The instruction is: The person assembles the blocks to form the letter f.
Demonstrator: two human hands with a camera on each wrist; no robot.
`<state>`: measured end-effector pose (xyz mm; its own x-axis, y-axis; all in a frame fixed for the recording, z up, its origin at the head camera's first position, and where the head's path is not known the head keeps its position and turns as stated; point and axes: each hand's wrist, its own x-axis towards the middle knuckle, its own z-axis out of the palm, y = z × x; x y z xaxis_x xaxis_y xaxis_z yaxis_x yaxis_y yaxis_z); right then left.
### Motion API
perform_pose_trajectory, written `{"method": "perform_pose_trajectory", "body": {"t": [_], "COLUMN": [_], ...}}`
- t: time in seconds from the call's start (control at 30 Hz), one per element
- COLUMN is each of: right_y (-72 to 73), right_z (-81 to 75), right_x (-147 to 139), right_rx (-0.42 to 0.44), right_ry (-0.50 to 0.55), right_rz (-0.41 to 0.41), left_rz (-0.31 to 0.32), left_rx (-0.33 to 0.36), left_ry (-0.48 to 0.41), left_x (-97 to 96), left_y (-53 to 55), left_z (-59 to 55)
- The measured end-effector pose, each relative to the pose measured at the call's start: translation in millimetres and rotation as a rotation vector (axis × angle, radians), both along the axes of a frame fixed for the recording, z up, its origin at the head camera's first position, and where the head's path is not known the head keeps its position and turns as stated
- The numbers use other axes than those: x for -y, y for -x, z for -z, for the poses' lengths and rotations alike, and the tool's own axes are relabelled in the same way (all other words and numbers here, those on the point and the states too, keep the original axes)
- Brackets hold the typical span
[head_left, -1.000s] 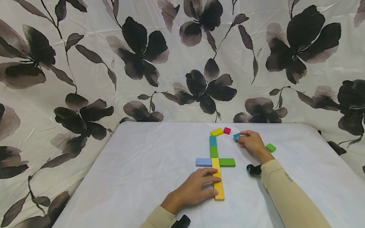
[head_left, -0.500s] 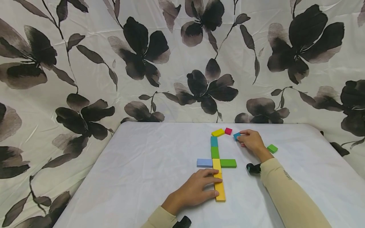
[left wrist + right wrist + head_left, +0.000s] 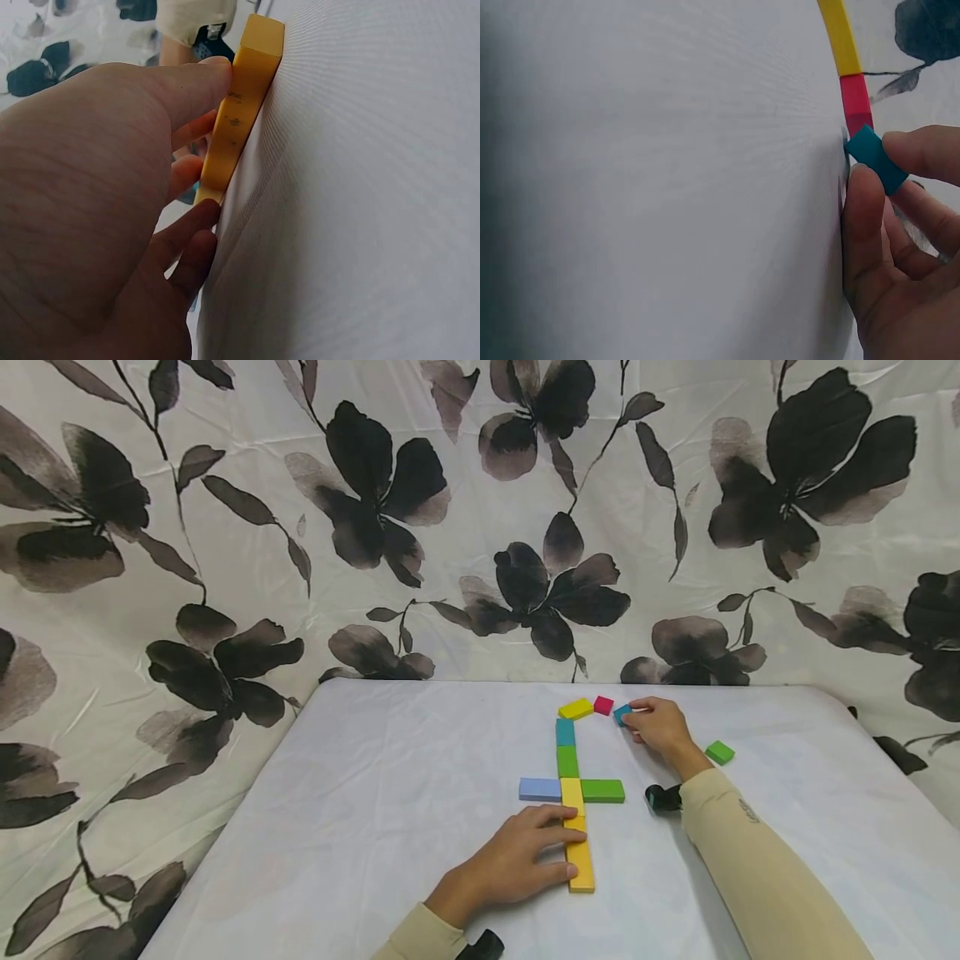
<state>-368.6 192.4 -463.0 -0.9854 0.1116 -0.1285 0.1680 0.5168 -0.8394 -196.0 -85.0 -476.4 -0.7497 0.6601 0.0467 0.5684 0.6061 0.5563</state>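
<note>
My right hand (image 3: 662, 727) pinches a small blue block (image 3: 877, 159) between thumb and fingers near the table's far side. Just left of it lies a red block (image 3: 603, 705), followed by a yellow block (image 3: 576, 708) set at a slant. Below that, a teal block (image 3: 565, 732) and a green block (image 3: 567, 762) run down to a column of orange-yellow blocks (image 3: 582, 878). A light blue block (image 3: 540, 789) and a long green block (image 3: 603, 791) extend sideways from the column. My left hand (image 3: 510, 856) rests its thumb and fingertips on the orange-yellow blocks, fingers slightly bent.
A loose green block (image 3: 720, 752) lies right of my right hand. Black wrist devices are strapped at both cuffs. White cloth covers the table (image 3: 360, 793), and a floral curtain (image 3: 450, 527) hangs behind its far edge.
The blue block in my right hand has shifted slightly towards the red block, narrowing the gap. My left hand stays on the orange-yellow blocks.
</note>
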Motion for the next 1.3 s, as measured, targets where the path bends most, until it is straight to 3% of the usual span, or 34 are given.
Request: {"method": "perform_pose_trajectory", "body": {"t": [0.27,0.97,1.3], "right_y": [2.9,15.0,9.0], "right_z": [-0.7,0.5,3.5], "right_x": [-1.1,0.1,1.4], "right_rx": [0.018,0.076,0.035], "right_ry": [-0.061,-0.114,-0.058], "right_rz": [0.021,0.025,0.036], "left_rz": [-0.015,-0.013,-0.007], "left_rx": [0.023,0.003,0.0], "left_ry": [0.012,0.017,0.019], "left_x": [-3.5,-2.8,-1.0], "left_y": [-2.1,-1.1,-0.5], "left_z": [-0.1,-1.2,0.1]}}
